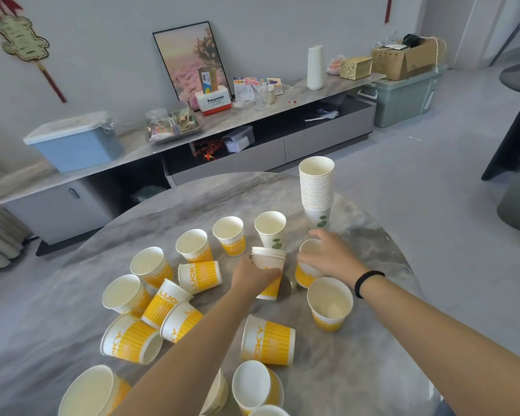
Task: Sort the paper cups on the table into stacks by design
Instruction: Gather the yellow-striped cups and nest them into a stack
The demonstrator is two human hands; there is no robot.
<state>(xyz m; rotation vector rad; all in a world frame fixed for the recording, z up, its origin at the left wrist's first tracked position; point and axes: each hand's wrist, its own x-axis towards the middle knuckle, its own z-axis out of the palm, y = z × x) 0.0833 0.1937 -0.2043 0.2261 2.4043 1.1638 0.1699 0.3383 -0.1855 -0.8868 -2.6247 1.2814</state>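
Note:
Several yellow-and-white "LUCKY" paper cups lie scattered on the round grey marble table (72, 301), some upright, some on their sides. My left hand (252, 274) grips a short stack of yellow cups (267, 259) at mid-table. Just right of it, my right hand (327, 258) closes around the rim of one upright yellow cup (305, 276). A tall stack of white cups with a green leaf print (316, 187) stands at the table's far right. One single leaf cup (271, 229) stands upright behind my left hand.
Another upright yellow cup (330, 304) stands under my right forearm, and a tipped one (267, 340) lies between my arms. Beyond the table runs a low grey cabinet (282, 145) carrying a blue bin (75, 142), a framed picture (192, 58) and boxes.

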